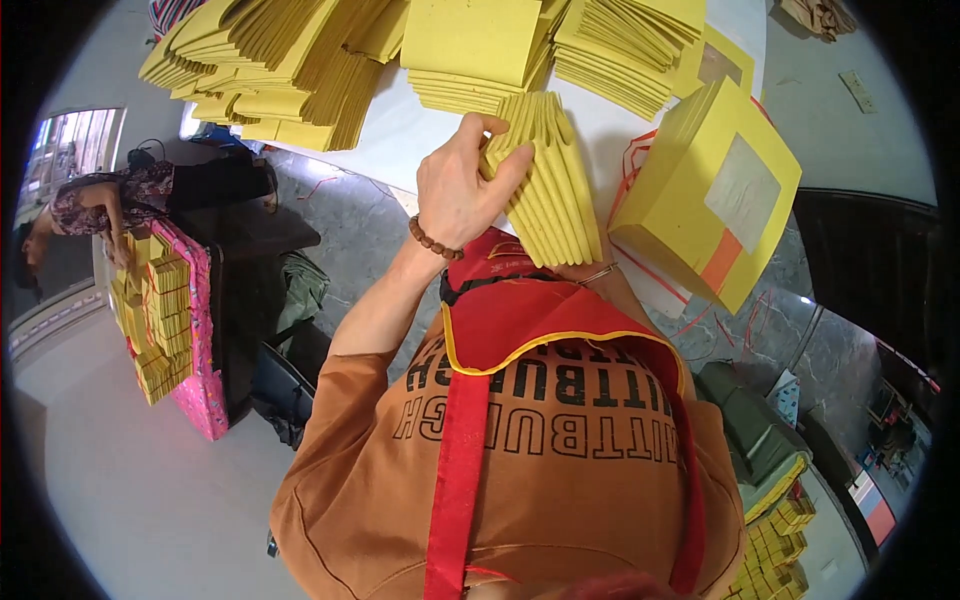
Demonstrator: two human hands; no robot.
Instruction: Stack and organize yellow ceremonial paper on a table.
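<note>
My left hand (462,187), a brown bead bracelet at its wrist, is closed on the upper left side of a stack of folded yellow paper (555,195). Thumb and fingers press on its top and edge. The folds run lengthwise and are tilted in front of my red apron. My right hand (580,270) is mostly hidden behind the lower end of this stack; only a bit of it and a wrist with a thin bracelet show. To the right stands a large yellow block of paper (655,185) with a pale window and an orange patch, red cord beside it.
Several piles of folded yellow paper (470,50) cover the far side of the white table (385,150). Another person (110,205) handles yellow bundles at a pink-covered table (205,330) on the left. More yellow bundles (770,550) lie at the lower right.
</note>
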